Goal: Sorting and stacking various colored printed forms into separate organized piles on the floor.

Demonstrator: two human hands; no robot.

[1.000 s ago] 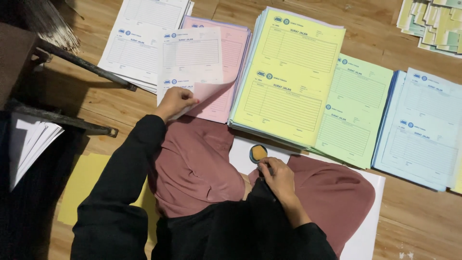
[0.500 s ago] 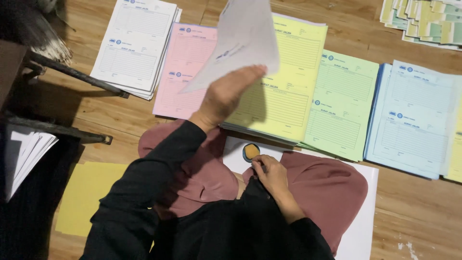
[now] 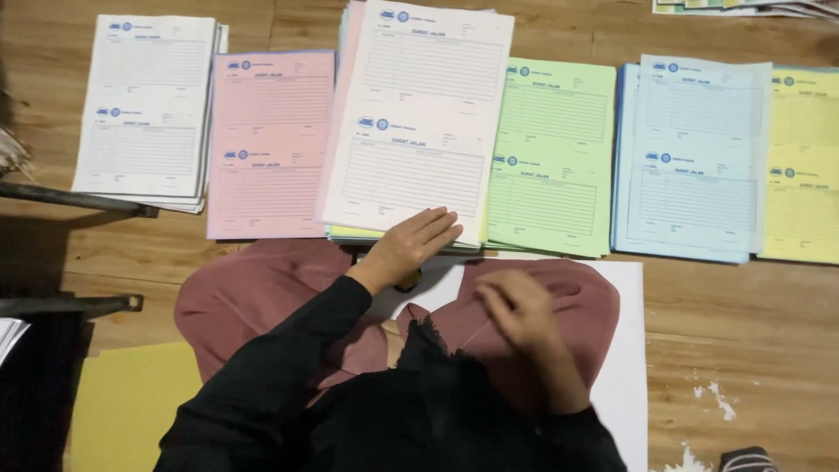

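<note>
I sit on a wooden floor with stacks of printed form sheets laid out ahead of me. My left hand [image 3: 411, 247] lies flat, fingers together, on the near edge of a white form sheet [image 3: 419, 114] that tops the middle stack. My right hand [image 3: 517, 306] hovers blurred over my knee with loosely curled fingers and nothing visible in it. A small round yellow object [image 3: 407, 281] peeks out under my left wrist. A white sheet stack [image 3: 144, 109] and a pink one [image 3: 266, 144] lie to the left, a green stack [image 3: 555, 157] to the right.
Further right lie a blue stack [image 3: 695, 162] and a yellow stack [image 3: 804, 166]. A large white sheet [image 3: 625, 367] sits under my knees and a yellow sheet [image 3: 131, 402] lies at lower left. Dark metal bars [image 3: 79, 199] cross the left side.
My left hand lifted a white sheet off the pink stack, carried it right and laid it on the middle stack. My right hand left the small round object and rose.
</note>
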